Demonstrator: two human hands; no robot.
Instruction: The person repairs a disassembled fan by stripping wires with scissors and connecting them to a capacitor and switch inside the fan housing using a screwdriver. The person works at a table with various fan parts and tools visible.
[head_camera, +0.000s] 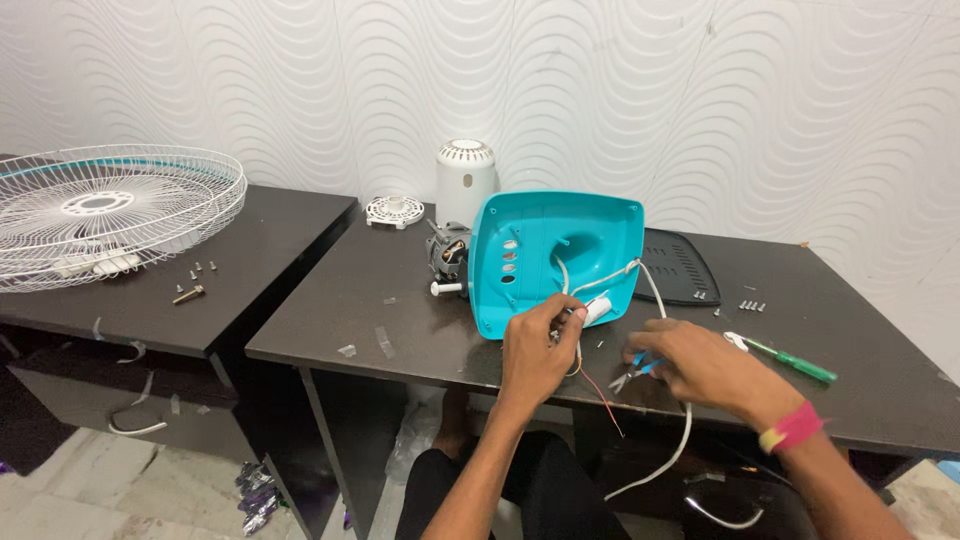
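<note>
A turquoise fan base housing (555, 260) stands on edge on the dark table (400, 310), its hollow side facing me, with a fan motor (449, 255) behind its left side. White wires (610, 277) come out of the housing. My left hand (538, 345) pinches the wire ends and a small white part (596, 310) just below the housing. My right hand (700, 365) rests on the table to the right, fingers closed on small blue-handled pliers (633, 375). A white cable (670, 455) hangs over the table's front edge.
A green-handled screwdriver (795, 360) lies right of my right hand. A dark plate (680, 265) and several screws (750, 305) sit behind. A white motor cover (465, 180) and white disc (394, 211) stand at the back. A white fan grille (100, 210) and screws (195, 280) lie on the left table.
</note>
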